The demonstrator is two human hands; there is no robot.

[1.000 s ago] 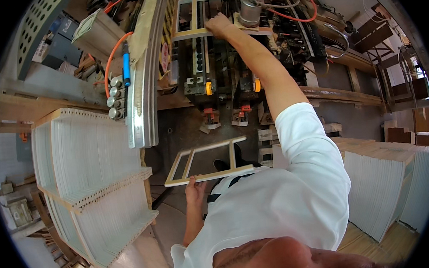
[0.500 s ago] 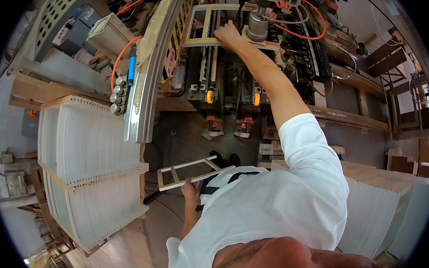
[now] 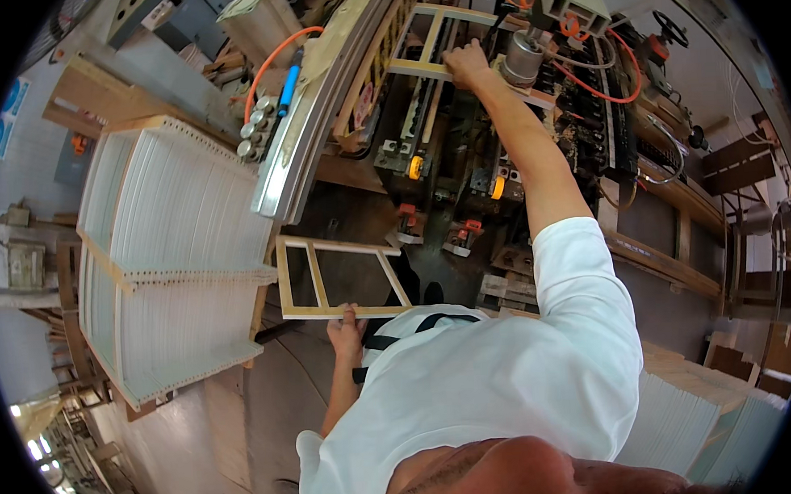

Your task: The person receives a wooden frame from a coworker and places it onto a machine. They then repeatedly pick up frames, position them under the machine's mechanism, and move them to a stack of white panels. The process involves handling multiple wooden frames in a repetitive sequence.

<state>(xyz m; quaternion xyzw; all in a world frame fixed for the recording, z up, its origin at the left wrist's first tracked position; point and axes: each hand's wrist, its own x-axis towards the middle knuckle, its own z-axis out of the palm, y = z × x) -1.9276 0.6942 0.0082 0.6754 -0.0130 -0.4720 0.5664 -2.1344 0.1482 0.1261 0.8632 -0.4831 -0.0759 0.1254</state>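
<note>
Now, head view, change: the lower wooden frame (image 3: 339,281) sits nearer the person's body and looks larger than half a second ago, while the view has tipped so the machine fills the top of the picture.
Meaning: the work looks to be mid-swap, one frame at the machine and one held ready below.
Right hand (image 3: 468,64): stretched far forward, fingers closed over the edge of the upper wooden frame (image 3: 434,41), which rests against the machine (image 3: 532,115) just beside a grey cylinder.
Left hand (image 3: 346,332): low by the waist, pinching the near rail of the lower wooden frame, thumb on top.
Lower frame, axis: its long side runs left to right across the picture, lying nearly flat, with a cross rail dividing a narrow left opening from a wide right one.
Upper frame, axis: long side also runs roughly left to right, tilted up toward the right, its face leaning on the machine.
Surroundings: tall stacks of white panels (image 3: 172,259) stand to the left; orange hoses (image 3: 596,66) loop over the machine.
</note>
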